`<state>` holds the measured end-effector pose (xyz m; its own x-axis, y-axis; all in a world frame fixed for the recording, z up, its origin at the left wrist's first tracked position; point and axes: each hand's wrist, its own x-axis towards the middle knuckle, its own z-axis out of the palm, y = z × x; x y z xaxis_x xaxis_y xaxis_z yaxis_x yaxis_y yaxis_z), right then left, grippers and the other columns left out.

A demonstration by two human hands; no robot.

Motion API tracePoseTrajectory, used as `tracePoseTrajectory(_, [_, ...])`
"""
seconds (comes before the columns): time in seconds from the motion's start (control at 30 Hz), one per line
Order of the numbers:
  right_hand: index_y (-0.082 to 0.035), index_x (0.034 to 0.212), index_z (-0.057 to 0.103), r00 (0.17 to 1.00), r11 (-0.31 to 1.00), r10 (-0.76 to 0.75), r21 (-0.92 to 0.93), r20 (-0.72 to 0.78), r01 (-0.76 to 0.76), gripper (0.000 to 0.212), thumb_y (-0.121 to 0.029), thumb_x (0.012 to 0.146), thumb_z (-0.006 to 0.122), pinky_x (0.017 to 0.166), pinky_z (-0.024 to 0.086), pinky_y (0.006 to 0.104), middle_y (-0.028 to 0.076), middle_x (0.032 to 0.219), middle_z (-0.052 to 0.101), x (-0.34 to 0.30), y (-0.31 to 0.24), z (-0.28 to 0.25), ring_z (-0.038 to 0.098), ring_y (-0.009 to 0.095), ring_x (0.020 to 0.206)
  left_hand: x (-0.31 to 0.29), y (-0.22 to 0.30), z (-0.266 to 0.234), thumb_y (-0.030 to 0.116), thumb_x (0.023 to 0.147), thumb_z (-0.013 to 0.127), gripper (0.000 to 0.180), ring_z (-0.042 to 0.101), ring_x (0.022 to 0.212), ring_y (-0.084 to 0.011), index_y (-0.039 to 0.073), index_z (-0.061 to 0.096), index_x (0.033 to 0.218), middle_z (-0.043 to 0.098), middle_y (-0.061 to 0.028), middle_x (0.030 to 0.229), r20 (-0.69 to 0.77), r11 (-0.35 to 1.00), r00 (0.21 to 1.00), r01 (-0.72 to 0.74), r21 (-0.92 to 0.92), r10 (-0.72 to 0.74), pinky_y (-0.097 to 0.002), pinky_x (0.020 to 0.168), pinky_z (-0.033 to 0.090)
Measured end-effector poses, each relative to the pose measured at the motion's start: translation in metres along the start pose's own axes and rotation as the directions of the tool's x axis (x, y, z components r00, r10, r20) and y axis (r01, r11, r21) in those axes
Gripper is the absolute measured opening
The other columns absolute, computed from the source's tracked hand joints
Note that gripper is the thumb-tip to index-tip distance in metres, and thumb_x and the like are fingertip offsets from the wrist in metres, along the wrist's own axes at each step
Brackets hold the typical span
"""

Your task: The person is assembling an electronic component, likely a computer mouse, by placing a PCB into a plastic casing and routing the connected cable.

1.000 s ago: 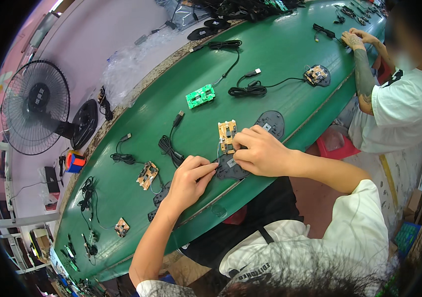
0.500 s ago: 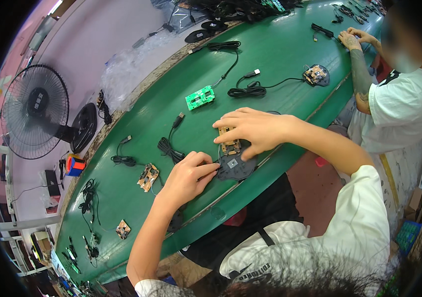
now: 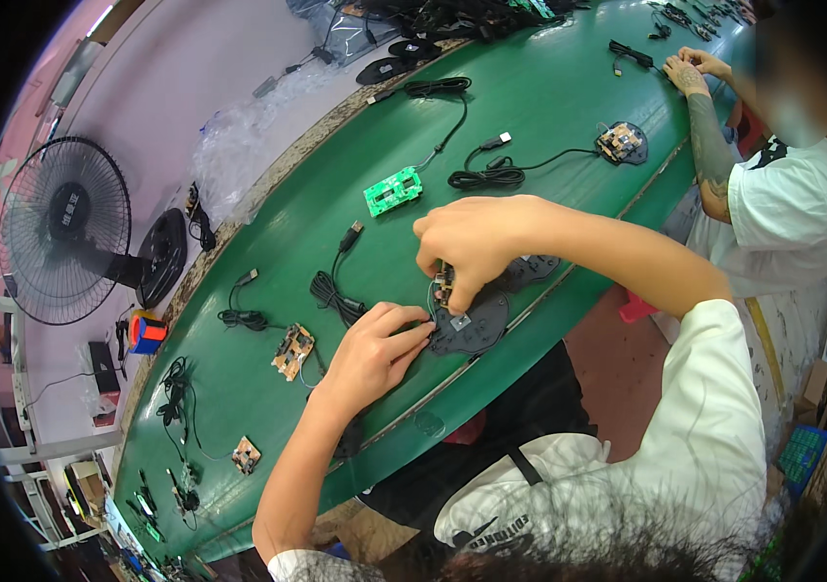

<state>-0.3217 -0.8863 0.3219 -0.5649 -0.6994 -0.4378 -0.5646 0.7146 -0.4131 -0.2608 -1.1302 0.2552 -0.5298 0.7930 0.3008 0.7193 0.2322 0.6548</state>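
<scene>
A black plastic base plate, shaped like a mouse bottom, lies flat near the belt's near edge. My right hand is closed on a small circuit board, which is tilted up at the plate's far left edge. Fingers hide most of the board. Thin wires run from it toward my left fingertips. My left hand is pinched at the plate's left edge, on what seems to be the end of the black coiled cable. Its forearm crosses beside a brown circuit board.
The green belt carries a green circuit board, another black base, a base with a board and several coiled cables. A fan stands at left. At right, a co-worker's hands are over the belt.
My right hand has gone from spread fingers over the board to a grip on it, and the board has tipped up off the plate. My left hand has hardly moved.
</scene>
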Motion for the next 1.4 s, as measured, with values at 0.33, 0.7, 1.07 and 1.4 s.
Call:
tracePoseTrajectory(0.33, [-0.003,0.092,0.076,0.935,0.99,0.141,-0.035,0.324,-0.137,0.057,-0.049,0.06,0.088,0.073,0.056,0.0426,0.015,0.09,0.075,0.049,-0.011,-0.018,0.072,0.031,0.087,0.002,-0.005,-0.002,0.003,0.082,0.078,0.025,0.065,0.098,-0.0296,0.001,0.077,0.108,0.07,-0.0108,0.112,0.022,1.0,0.999,-0.025,-0.007,0.025,-0.0409,0.083,0.056])
tracePoseTrajectory(0.7, [-0.004,0.092,0.07,0.998,0.999,0.001,0.053,0.07,-0.005,0.063,-0.057,0.063,0.09,0.085,0.051,0.0435,0.012,0.113,0.059,0.005,0.006,0.002,0.056,0.032,0.117,0.009,-0.003,-0.01,0.007,0.089,0.074,0.032,0.059,0.107,-0.0303,0.001,0.072,0.12,0.065,-0.0113,0.119,0.16,0.993,0.983,0.1,-0.069,-0.088,-0.0408,0.093,0.051])
tracePoseTrajectory(1.07, [-0.002,0.106,0.066,0.983,0.935,0.135,0.311,0.124,-0.168,0.066,-0.066,0.096,0.059,0.072,0.052,0.0463,0.019,0.082,0.07,-0.011,-0.02,-0.006,0.069,0.035,0.084,0.008,-0.008,-0.007,0.007,0.089,0.074,0.033,0.058,0.11,-0.0329,0.001,0.071,0.121,0.065,-0.0122,0.121,0.199,0.988,0.973,0.132,-0.084,-0.113,-0.0428,0.097,0.049])
tracePoseTrajectory(1.4, [-0.008,0.12,0.063,0.867,0.976,-0.092,0.13,-0.489,0.177,0.035,-0.028,0.094,0.073,0.095,0.046,0.0424,0.009,0.108,0.067,-0.062,-0.031,0.078,0.06,0.028,0.108,0.008,-0.013,-0.005,0.006,0.089,0.074,0.034,0.057,0.109,-0.0303,0.003,0.073,0.123,0.064,-0.0109,0.12,0.174,0.971,0.976,0.16,-0.18,-0.129,-0.0401,0.096,0.048])
